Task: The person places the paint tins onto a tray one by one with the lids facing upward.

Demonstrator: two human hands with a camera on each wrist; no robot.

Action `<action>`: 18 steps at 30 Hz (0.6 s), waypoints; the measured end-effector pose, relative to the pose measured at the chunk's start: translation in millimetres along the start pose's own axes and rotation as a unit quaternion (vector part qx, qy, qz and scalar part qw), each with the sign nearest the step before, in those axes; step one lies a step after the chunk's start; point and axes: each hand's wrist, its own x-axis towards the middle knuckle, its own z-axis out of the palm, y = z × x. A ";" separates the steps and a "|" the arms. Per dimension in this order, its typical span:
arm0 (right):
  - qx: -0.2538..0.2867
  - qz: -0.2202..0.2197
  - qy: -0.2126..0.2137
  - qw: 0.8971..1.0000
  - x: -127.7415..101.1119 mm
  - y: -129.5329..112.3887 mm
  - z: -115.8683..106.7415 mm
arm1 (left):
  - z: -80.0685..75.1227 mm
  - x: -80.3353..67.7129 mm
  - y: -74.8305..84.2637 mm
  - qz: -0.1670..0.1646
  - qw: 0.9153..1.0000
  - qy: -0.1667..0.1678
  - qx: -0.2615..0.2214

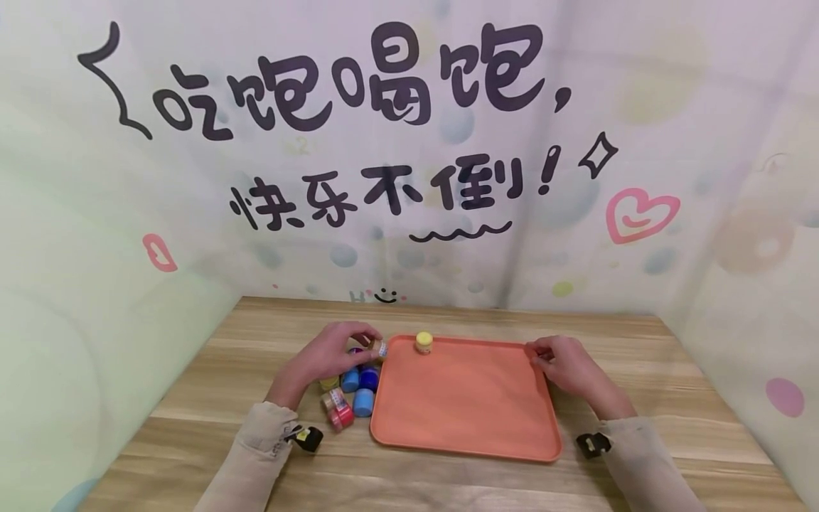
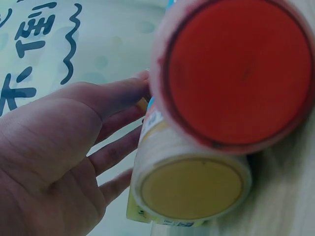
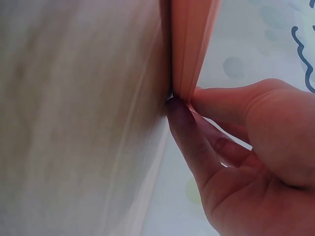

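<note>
A small jar (image 1: 381, 348) is pinched between the thumb and fingers of the left hand (image 1: 334, 353), by the far left corner of the orange tray (image 1: 467, 398); its label print is too small to be read. The tray's far right corner is grasped by the right hand (image 1: 566, 363). A yellow-lidded jar (image 1: 424, 343) is set on the tray. On the wall (image 1: 384, 267), "吃饱喝饱,快乐不倒!" is printed.

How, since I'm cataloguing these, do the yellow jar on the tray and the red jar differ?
The yellow jar stands upright; the red jar lies on its side. The yellow jar is on the tray, the red jar on the table beside it. Both are cylindrical.
</note>
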 end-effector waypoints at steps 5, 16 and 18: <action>0.005 0.004 0.000 1.000 -0.6 -0.4 0.4 | 0.8 1.3 1.3 0.010 1.000 0.009 -0.003; 0.003 -0.002 0.005 1.000 -1.2 -0.7 1.1 | 3.3 4.4 3.3 0.022 0.999 0.021 -0.021; 0.003 -0.004 0.006 1.000 -1.3 -0.6 1.3 | 3.9 5.1 3.5 0.023 0.999 0.022 -0.023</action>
